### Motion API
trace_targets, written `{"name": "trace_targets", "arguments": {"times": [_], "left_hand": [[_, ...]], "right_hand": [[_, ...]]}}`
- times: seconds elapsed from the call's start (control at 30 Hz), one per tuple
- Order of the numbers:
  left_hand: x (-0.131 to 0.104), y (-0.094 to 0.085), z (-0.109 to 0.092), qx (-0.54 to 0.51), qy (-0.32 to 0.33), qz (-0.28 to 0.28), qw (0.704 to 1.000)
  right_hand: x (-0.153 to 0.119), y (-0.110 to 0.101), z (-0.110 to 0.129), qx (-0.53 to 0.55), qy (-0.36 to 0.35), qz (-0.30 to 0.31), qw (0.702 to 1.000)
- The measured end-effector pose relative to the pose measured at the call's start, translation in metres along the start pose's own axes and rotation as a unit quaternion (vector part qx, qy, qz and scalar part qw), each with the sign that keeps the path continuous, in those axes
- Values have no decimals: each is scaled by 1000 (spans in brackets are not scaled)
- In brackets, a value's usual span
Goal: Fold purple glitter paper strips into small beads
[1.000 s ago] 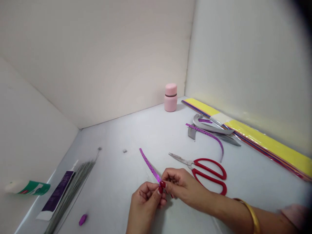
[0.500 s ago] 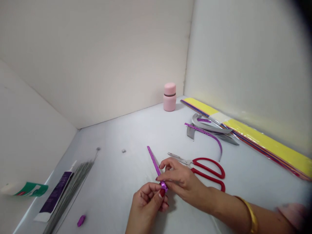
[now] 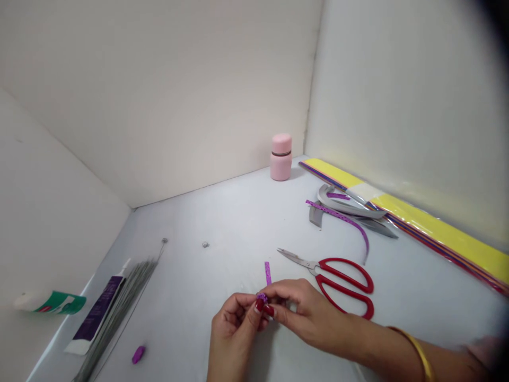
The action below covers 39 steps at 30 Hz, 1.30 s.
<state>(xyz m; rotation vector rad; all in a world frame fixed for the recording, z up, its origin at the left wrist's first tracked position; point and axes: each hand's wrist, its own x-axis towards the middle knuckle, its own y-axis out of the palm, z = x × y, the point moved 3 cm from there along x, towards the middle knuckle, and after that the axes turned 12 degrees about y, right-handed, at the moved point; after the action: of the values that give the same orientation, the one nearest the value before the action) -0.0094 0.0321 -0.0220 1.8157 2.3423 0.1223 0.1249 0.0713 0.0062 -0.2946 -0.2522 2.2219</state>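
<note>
A shiny purple paper strip (image 3: pixel 268 272) runs up from between my fingertips, its lower end folded into a small bundle. My left hand (image 3: pixel 238 328) pinches that folded end between thumb and fingers. From the right, my right hand (image 3: pixel 304 313) closes on the same strip, thumb and forefinger pressed together close to my left thumb. Most of the fold is covered by my fingers. Red-handled scissors (image 3: pixel 314 266) lie just beyond my right hand, blades pointing left. A small folded purple piece (image 3: pixel 138 354) rests on the table to the left of my left hand.
At left lie a purple glue tube (image 3: pixel 99 313), a bundle of thin wires (image 3: pixel 123 313) and a green-and-white tube (image 3: pixel 59 302). A pink flask (image 3: pixel 281 158) stands at the back. Grey strips (image 3: pixel 350 208), a curved purple strip (image 3: pixel 342 216) and a yellow pack (image 3: pixel 429 217) lie right.
The purple strip's free end has become shorter as more is folded in at my fingertips. My right fingers have drawn in against my left thumb. The view has shifted slightly.
</note>
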Motion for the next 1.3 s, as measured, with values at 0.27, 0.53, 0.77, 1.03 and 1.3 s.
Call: {"name": "trace_targets", "arguments": {"times": [0.27,0.53,0.77,1.03,1.3], "left_hand": [[1,-2,1,32,18,-3,999],[1,-1,-8,79,93,80,989],[4,-3,-6,94,36,62,993],[5,-9,-8,69,-15,51,996],[9,-10,-22,98,70,175,977]], "right_hand": [[3,-1,-10,27,42,-23,998],[3,5,-15,125,79,12,989],[3,6,-14,130,110,23,985],[5,8,-16,247,128,69,958],[6,6,-16,309,151,93,934]]}}
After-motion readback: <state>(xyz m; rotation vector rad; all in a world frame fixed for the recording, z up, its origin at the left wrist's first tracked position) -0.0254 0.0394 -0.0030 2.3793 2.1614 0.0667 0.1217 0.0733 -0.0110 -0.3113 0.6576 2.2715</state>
